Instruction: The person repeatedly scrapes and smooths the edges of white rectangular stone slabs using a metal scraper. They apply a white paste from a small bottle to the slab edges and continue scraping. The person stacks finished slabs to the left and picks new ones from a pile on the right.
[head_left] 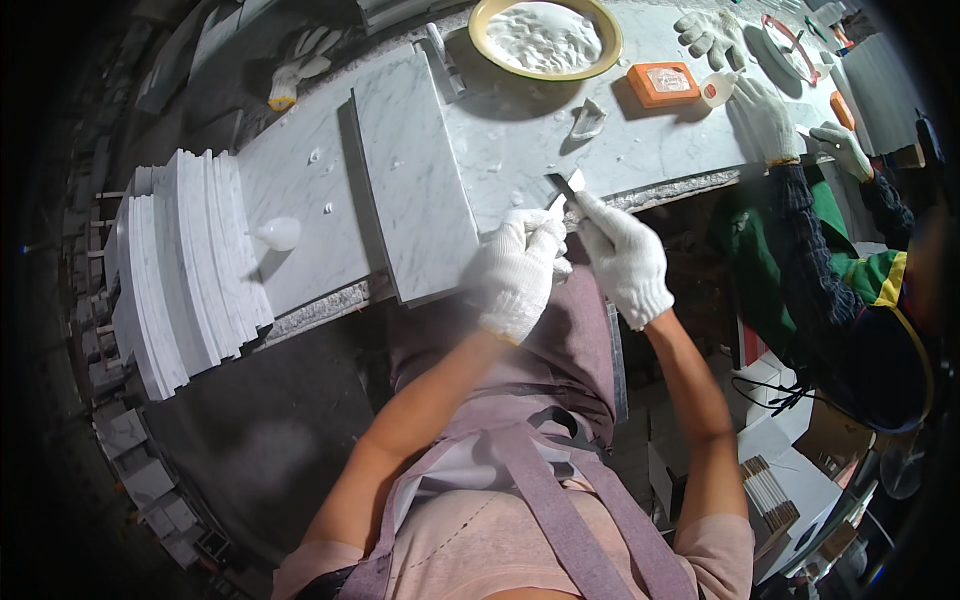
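Both my hands wear white knitted gloves and meet in front of me at the near edge of the marble-patterned table. My right hand [625, 252] is closed on a small flat scraper blade [566, 183], part dark and part bright, which sticks out past the thumb. Pinched in my left hand [520, 275] is a small white piece [557, 207], too small to name, its end close to the blade. Left of my hands lies a grey-veined white slab [418, 175], its near end overhanging the table edge; my left hand is beside its near right corner.
Stacked slabs [185, 265] and a white bulb-shaped bottle [280, 234] stand left. Toward the back are a tube [446, 62], a basin [480, 45] of white powder, a crumpled white scrap [589, 120] and an orange box [664, 84]. At right, a co-worker's gloved hands [768, 118] work.
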